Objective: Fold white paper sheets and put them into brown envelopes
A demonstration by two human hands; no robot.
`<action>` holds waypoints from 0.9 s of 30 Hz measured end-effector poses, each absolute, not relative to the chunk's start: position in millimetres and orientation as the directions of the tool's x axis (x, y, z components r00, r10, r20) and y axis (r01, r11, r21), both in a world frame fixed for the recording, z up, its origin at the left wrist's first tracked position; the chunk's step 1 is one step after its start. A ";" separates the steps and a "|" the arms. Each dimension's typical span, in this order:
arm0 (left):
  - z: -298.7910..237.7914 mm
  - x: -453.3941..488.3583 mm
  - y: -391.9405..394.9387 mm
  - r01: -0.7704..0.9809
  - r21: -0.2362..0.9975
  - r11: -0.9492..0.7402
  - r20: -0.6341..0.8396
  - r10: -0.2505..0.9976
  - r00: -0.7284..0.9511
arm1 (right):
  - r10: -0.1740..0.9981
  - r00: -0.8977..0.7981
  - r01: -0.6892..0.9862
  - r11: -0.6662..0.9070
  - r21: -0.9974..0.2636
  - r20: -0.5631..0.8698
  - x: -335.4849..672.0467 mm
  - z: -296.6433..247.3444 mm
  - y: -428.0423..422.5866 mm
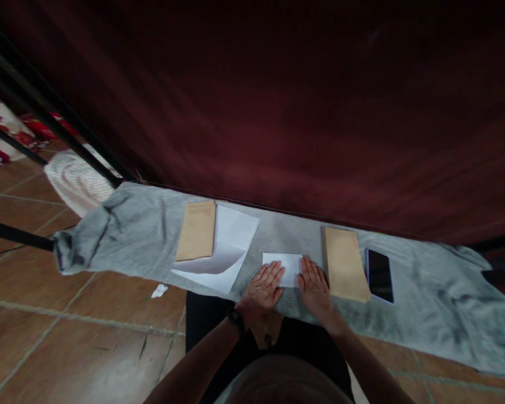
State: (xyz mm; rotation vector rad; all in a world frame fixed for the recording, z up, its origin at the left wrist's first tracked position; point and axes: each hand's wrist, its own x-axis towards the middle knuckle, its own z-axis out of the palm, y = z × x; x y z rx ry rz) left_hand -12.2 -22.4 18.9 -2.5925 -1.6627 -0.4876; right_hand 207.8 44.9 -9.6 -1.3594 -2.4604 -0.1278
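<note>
A small folded white paper (pixel 287 265) lies on a grey cloth (pixel 143 235) spread on the floor. My left hand (pixel 264 287) lies flat on the paper's near left corner, fingers stretched out. My right hand (pixel 315 284) lies flat on its right edge, fingers together and extended. Neither hand grips anything. A black band is on my left wrist.
Left of the hands lie white sheets (pixel 229 247) with a brown envelope (pixel 197 230) on them. Right of the hands lie another brown envelope (pixel 345 262) and a dark phone (pixel 379 275). A dark red curtain (pixel 278 112) hangs behind. Tiled floor (pixel 67 325) and black metal bars (pixel 46 120) are at left.
</note>
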 end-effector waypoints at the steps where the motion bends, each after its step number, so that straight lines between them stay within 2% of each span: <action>1: 19.3 -12.5 -22.3 0.891 0.145 -0.430 0.269 0.884 0.382 | 0.811 -0.484 0.840 0.536 -0.086 0.328 209.2 -9.4 44.7; 7: 17.7 -14.2 -19.7 0.892 0.132 -0.432 0.280 0.879 0.385 | 0.827 -0.417 0.852 0.501 -0.155 0.378 193.1 1.9 40.8; 12: 11.3 -12.8 -16.9 0.894 0.136 -0.427 0.257 0.887 0.385 | 0.743 -0.600 0.723 0.662 -0.198 0.296 162.3 11.1 32.3; 21: 13.3 -9.1 -25.2 0.913 0.112 -0.392 0.280 0.894 0.350 | 0.754 -0.591 0.751 0.644 -0.145 0.285 176.7 0.8 30.6; 27: 12.6 -16.4 -30.6 0.923 0.158 -0.350 0.290 0.910 0.295 | 0.773 -0.564 0.784 0.612 -0.107 0.289 193.0 -3.6 35.1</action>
